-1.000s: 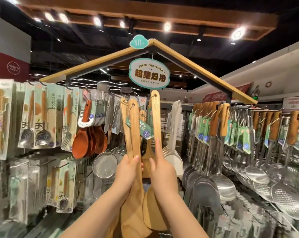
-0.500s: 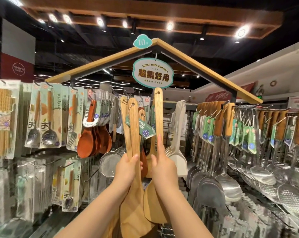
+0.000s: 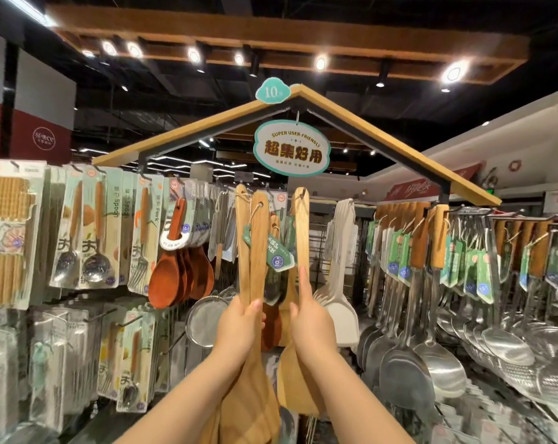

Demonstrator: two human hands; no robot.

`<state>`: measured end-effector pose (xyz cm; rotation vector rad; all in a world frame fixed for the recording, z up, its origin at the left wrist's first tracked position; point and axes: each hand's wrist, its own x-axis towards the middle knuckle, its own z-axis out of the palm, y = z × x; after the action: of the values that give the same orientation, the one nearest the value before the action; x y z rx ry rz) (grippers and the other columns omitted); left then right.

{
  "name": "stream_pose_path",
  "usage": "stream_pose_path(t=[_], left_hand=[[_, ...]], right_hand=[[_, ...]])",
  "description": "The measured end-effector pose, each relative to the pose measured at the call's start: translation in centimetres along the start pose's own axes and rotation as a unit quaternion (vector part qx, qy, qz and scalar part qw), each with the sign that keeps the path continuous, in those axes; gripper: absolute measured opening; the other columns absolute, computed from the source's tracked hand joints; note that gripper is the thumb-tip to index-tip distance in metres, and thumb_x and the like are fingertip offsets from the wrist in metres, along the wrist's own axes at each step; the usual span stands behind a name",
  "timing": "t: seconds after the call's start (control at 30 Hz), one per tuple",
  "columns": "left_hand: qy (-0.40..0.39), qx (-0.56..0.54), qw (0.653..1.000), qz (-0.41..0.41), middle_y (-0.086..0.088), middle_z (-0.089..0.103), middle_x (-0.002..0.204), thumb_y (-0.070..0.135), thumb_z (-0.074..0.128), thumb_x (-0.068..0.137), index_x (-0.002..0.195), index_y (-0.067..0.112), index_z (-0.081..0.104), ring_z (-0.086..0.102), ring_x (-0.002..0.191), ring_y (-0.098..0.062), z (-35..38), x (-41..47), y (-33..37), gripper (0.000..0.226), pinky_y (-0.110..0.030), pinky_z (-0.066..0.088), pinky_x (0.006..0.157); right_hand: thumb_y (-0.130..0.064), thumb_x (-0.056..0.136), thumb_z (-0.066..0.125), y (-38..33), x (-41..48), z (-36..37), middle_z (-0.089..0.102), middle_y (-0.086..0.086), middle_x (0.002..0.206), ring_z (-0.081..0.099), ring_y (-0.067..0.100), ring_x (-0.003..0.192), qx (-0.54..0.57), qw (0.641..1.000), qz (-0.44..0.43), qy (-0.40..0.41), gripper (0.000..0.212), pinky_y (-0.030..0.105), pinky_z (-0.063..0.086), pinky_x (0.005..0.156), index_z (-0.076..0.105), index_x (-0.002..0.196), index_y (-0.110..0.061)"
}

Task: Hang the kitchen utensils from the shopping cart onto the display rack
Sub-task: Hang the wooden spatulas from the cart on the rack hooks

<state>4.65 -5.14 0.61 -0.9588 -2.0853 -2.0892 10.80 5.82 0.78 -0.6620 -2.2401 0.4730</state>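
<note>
at rack point(image 3: 399, 148): right hand point(image 3: 312, 326) grips spatula point(image 3: 302, 232); left hand point(image 3: 236, 331) grips two spatulas point(image 3: 257, 251)

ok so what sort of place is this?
Most likely a shop's kitchenware aisle: a hanging sign reads SUPER USER-FRIENDLY, a 10.9 price badge sits atop the display rack, and tagged steel ladles and carded spoons hang in rows on hooks.
</note>
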Motion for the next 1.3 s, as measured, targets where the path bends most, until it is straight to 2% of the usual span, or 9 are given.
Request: stream_pose_path(t=[0.2,0.5,0.57,0.67,0.77,0.87,0.97,1.07,1.3], left_hand=[[0.004,0.004,1.0,-0.024,0.0,0.06,0.076,0.019,0.043,0.098,0.1,0.008,0.052,0.059,0.073,-0.018,0.1,2.0,-1.5,0.015,-0.026,0.044,0.063],[-0.005,-0.039,0.998,-0.042,-0.002,0.059,0.074,0.016,0.043,0.098,0.104,0.007,0.053,0.057,0.064,-0.011,0.8,2.9,-3.0,0.014,-0.009,0.044,0.052],[-0.009,-0.057,0.997,-0.06,-0.003,0.061,0.075,0.017,0.043,0.098,0.106,0.008,0.054,0.058,0.065,-0.013,0.8,2.7,-3.3,0.016,-0.021,0.049,0.064],[-0.009,-0.084,0.994,-0.075,-0.003,0.061,0.074,0.016,0.042,0.098,0.099,0.014,0.053,0.059,0.064,-0.014,1.0,2.1,-3.3,0.011,-0.029,0.048,0.067],[-0.016,-0.095,0.993,-0.065,-0.002,0.061,0.072,0.016,0.042,0.098,0.093,0.016,0.052,0.059,0.061,-0.013,1.7,1.6,-2.8,0.011,-0.023,0.048,0.06],[-0.018,-0.117,0.992,-0.048,-0.003,0.06,0.069,0.013,0.044,0.097,0.089,0.016,0.053,0.059,0.059,-0.014,2.6,1.2,-1.6,0.013,-0.023,0.047,0.056],[-0.01,-0.12,0.992,-0.024,-0.004,0.064,0.074,0.014,0.045,0.097,0.087,0.021,0.056,0.061,0.065,-0.016,2.9,0.9,-0.4,0.016,-0.028,0.05,0.062],[-0.004,-0.073,0.997,0.018,-0.002,0.068,0.1,0.017,0.047,0.096,0.102,0.025,0.059,0.062,0.093,-0.018,3.1,0.8,0.3,0.016,-0.034,0.049,0.087],[-0.019,-0.042,0.999,0.028,0.001,0.064,0.114,0.019,0.042,0.098,0.123,0.02,0.057,0.058,0.109,-0.016,2.9,-0.3,1.3,0.029,-0.036,0.046,0.096]], right_hand=[[-0.014,0.097,0.037,1.3,3.4,2.0,0.056,0.006,0.074,0.055,0.024,0.068,-0.002,1.0,0.01,-0.03,0.077,0.031,0.041,0.059,-0.017,0.147,-0.037],[-0.006,0.092,0.041,4.5,8.0,4.3,0.05,0.005,0.079,0.049,0.022,0.067,-0.071,0.992,-0.012,-0.107,0.086,0.031,0.037,0.06,-0.02,0.148,-0.031],[-0.008,0.091,0.043,5.0,8.0,4.6,0.054,0.007,0.094,0.057,0.023,0.078,-0.042,0.996,-0.008,-0.083,0.084,0.036,0.047,0.067,-0.01,0.15,-0.035],[-0.019,0.097,0.041,4.4,6.8,3.8,0.053,0.004,0.123,0.056,0.021,0.108,0.056,0.997,-0.004,0.062,0.047,0.033,0.045,0.09,0.035,0.144,-0.023],[-0.025,0.098,0.042,1.4,5.5,1.8,0.065,-0.002,0.104,0.059,0.017,0.101,0.209,0.972,0.02,0.106,0.025,0.033,0.045,0.086,0.063,0.109,-0.017],[-0.022,0.098,0.043,-1.8,4.7,-0.5,0.067,-0.005,0.084,0.063,0.013,0.082,0.356,0.933,0.048,0.026,0.022,0.033,0.049,0.078,0.063,0.089,-0.025],[-0.021,0.099,0.041,-3.1,3.7,-1.9,0.063,-0.003,0.074,0.06,0.011,0.069,0.439,0.895,0.073,0.034,0.026,0.025,0.048,0.065,0.062,0.083,-0.021],[-0.022,0.094,0.052,-3.1,2.4,-1.7,0.064,-0.003,0.073,0.059,0.012,0.069,0.435,0.897,0.078,0.015,0.018,0.024,0.049,0.062,0.065,0.085,-0.014],[-0.037,0.087,0.064,-2.9,0.8,-1.6,0.063,-0.009,0.069,0.056,0.004,0.063,0.317,0.947,0.052,-0.02,0.02,0.02,0.043,0.061,0.068,0.086,-0.018]])
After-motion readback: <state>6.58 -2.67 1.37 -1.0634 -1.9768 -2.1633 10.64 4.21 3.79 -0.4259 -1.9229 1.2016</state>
